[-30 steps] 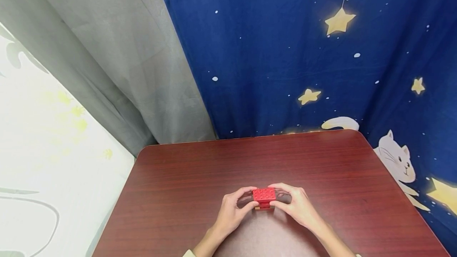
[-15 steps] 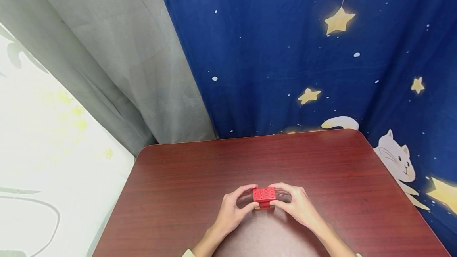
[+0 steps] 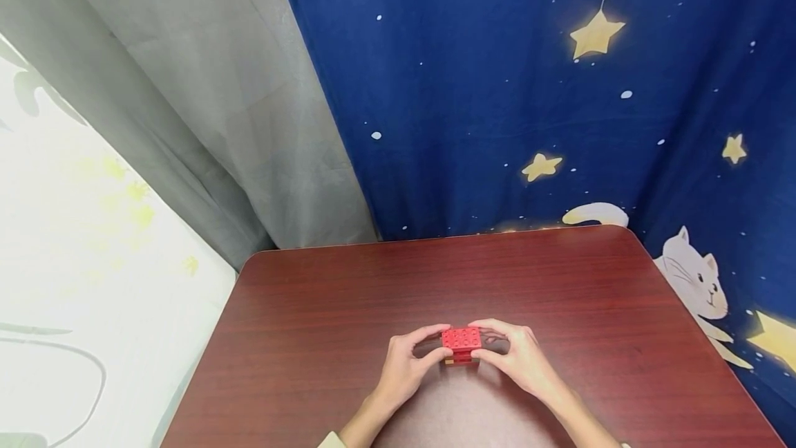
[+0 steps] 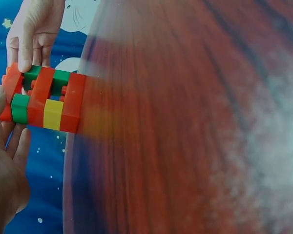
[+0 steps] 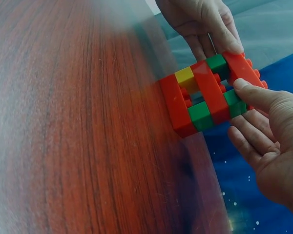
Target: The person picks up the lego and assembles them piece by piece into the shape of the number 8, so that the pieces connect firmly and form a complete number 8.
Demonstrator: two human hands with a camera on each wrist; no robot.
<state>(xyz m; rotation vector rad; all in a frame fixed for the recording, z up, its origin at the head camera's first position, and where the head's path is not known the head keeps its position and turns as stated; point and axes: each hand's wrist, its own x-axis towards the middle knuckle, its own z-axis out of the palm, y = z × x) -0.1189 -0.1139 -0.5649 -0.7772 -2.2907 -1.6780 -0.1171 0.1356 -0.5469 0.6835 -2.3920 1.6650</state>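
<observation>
Between my two hands a small tower of toy building bricks (image 5: 212, 109) stands upright on the table. Three red layers are spaced by smaller bricks: a green brick (image 4: 20, 108) and a yellow brick (image 4: 53, 114) show on one side, more green on the other. The topmost red brick (image 3: 461, 339) has its studs facing up. My left hand (image 3: 399, 368) pinches its left end, thumb at the near side and fingers at the far side. My right hand (image 3: 521, 359) grips the right end the same way. Gaps show between the layers.
The dark red wood-grain table (image 3: 336, 296) has rounded far corners. Behind it hang a grey curtain (image 3: 205, 88) and a blue curtain (image 3: 472, 102) printed with stars and a cat. A white printed cloth (image 3: 112, 261) lies along the left.
</observation>
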